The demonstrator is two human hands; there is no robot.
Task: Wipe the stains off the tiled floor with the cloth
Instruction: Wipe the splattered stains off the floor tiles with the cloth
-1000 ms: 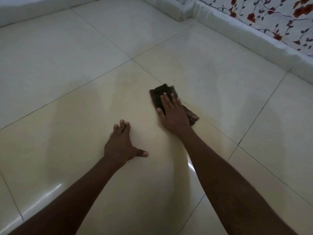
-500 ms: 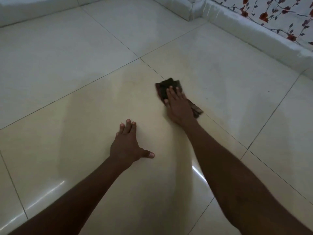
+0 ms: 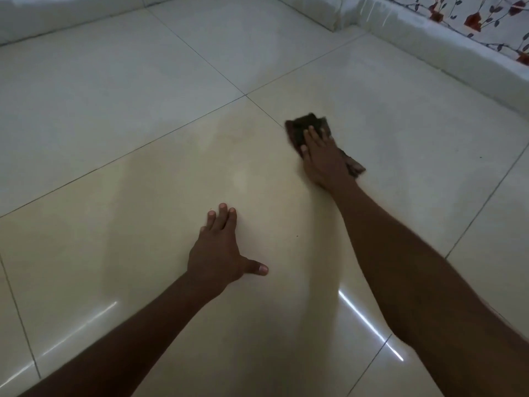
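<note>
A dark brown cloth (image 3: 303, 126) lies flat on the cream tiled floor (image 3: 160, 196), over a grout line near the meeting of four tiles. My right hand (image 3: 322, 156) presses down on the cloth with fingers spread flat, covering its middle; cloth shows past the fingertips and at the right of the wrist. My left hand (image 3: 220, 250) rests palm down on the tile nearer to me, fingers together and thumb stuck out, holding nothing. A faint pale smear (image 3: 242, 179) shows on the tile between the two hands.
A low white skirting (image 3: 446, 53) runs along the far right under a wall with a red flower pattern (image 3: 475, 18). Another white skirting (image 3: 71, 12) borders the far left. A tiny dark speck (image 3: 297, 235) lies on the tile near my right forearm.
My right hand has slid the cloth a short way farther out along the grout line. My left hand stays planted on the same tile. The view has shifted slightly.
</note>
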